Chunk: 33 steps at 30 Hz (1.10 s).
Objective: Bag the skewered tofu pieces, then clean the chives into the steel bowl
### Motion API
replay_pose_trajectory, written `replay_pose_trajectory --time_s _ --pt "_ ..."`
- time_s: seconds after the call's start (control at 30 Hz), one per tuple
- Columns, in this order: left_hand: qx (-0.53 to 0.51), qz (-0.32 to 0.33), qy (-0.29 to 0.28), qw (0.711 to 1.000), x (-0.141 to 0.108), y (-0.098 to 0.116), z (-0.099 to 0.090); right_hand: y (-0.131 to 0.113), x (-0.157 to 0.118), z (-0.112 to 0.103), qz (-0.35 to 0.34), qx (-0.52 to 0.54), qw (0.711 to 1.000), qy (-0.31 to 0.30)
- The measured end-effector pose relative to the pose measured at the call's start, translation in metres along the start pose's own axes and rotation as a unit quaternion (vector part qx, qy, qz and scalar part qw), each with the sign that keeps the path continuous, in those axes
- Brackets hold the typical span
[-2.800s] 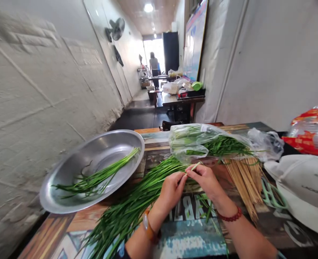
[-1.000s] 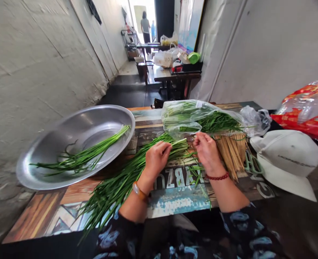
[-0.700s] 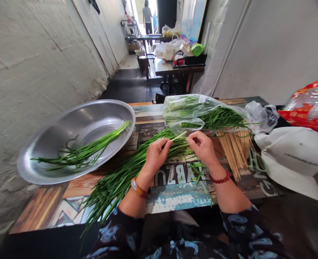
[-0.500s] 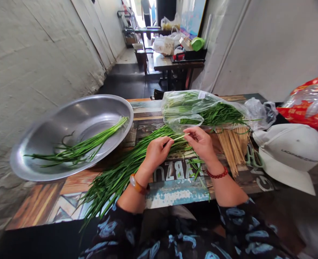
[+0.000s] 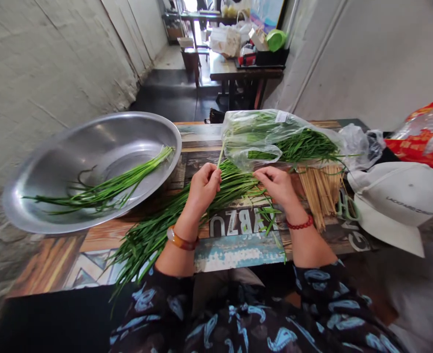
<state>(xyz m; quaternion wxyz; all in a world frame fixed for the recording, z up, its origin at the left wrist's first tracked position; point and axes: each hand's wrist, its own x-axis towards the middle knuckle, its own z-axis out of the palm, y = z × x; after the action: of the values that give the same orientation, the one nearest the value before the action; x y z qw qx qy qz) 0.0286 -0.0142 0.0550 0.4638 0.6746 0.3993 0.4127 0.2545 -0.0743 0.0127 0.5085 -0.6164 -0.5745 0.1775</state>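
My left hand (image 5: 206, 184) is closed around a thin bunch of garlic chives (image 5: 221, 155), whose pale ends point up and away from me. Below and around that hand spreads a loose pile of garlic chives (image 5: 157, 225), its leaf tips hanging over the near table edge. My right hand (image 5: 278, 185) is pinched closed at the stem ends of the pile; what its fingertips hold is too small to make out. More garlic chives (image 5: 128, 185) lie inside a wide metal basin (image 5: 91, 135) on the left.
A clear plastic bag (image 5: 251, 130) of chives lies beyond my hands. Wooden skewers (image 5: 319, 193), green-handled scissors (image 5: 348, 208), a white cap (image 5: 400, 191) and a red plastic package (image 5: 422, 149) are on the right. Chive scraps (image 5: 268, 218) litter the table (image 5: 238, 252). Another loaded table (image 5: 223, 68) stands behind.
My left hand has drawn left, away from my right hand, and the chives in it have swung from sideways to pointing up. My right hand stays near the pile's stem ends. The view has tilted down slightly.
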Motion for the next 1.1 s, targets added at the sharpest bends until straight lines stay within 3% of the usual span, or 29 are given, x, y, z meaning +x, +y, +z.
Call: replay_pose_trajectory --time_s 0.13,0.23,0.37,0.57,0.73,0.87,1.0,1.1 --pt "0.058 0.026 0.014 0.998 0.002 -0.004 0.004 0.004 -0.002 0.007 -0.089 -0.154 0.982 -0.058" --pt "0.086 0.041 -0.018 0.995 0.001 -0.004 0.008 0.008 -0.002 0.01 -0.119 -0.225 0.964 -0.073" --pt "0.112 0.056 -0.049 0.991 -0.001 -0.007 0.013 0.009 -0.002 0.01 -0.128 -0.269 0.951 -0.082" --pt "0.151 0.086 -0.042 0.984 0.001 -0.016 0.016 0.0 -0.004 0.005 -0.116 -0.291 0.945 -0.094" --pt "0.16 0.124 -0.016 0.979 0.0 -0.013 0.014 -0.016 -0.002 -0.001 -0.125 -0.169 0.977 -0.035" --pt "0.167 0.134 -0.031 0.976 -0.002 -0.009 0.015 -0.026 -0.005 -0.002 -0.061 0.001 0.998 0.017" --pt "0.169 0.117 -0.059 0.977 -0.004 -0.007 0.016 -0.027 -0.008 0.0 0.039 0.163 0.985 0.03" --pt "0.12 0.073 -0.077 0.987 -0.005 -0.003 0.016 -0.027 -0.008 0.002 0.062 0.251 0.965 0.034"
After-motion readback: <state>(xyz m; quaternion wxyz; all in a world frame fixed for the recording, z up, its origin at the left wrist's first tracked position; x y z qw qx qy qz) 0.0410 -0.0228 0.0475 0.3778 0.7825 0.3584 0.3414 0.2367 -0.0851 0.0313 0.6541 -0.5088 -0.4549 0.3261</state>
